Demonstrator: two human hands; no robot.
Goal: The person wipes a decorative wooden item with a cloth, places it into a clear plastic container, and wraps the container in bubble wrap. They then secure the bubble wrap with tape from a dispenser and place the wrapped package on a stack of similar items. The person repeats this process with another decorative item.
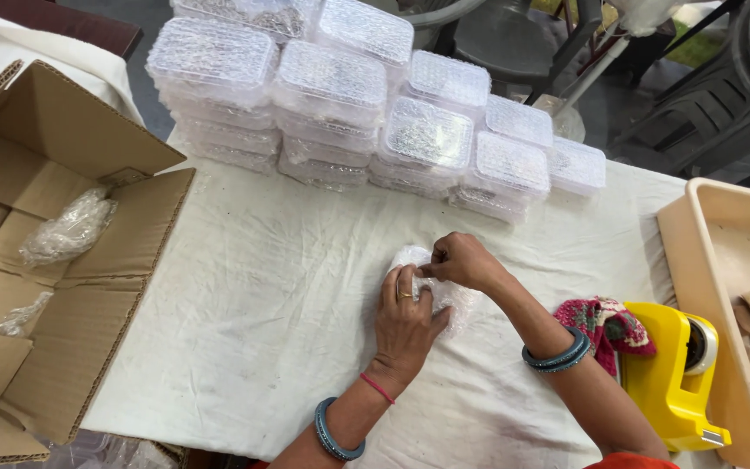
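Note:
A small parcel in clear bubble wrap lies on the white cloth-covered table, near its middle. My left hand presses flat on top of the parcel, fingers spread. My right hand is bent over its far end, fingertips pinched at the wrap. Both wrists wear blue bangles, and the left also has a red thread. What is inside the wrap is hidden.
Stacks of clear plastic lidded boxes line the table's far side. An open cardboard carton with bubble-wrapped parcels stands at left. A yellow tape dispenser, a pink knitted cloth and a beige tray of brown pieces sit at right.

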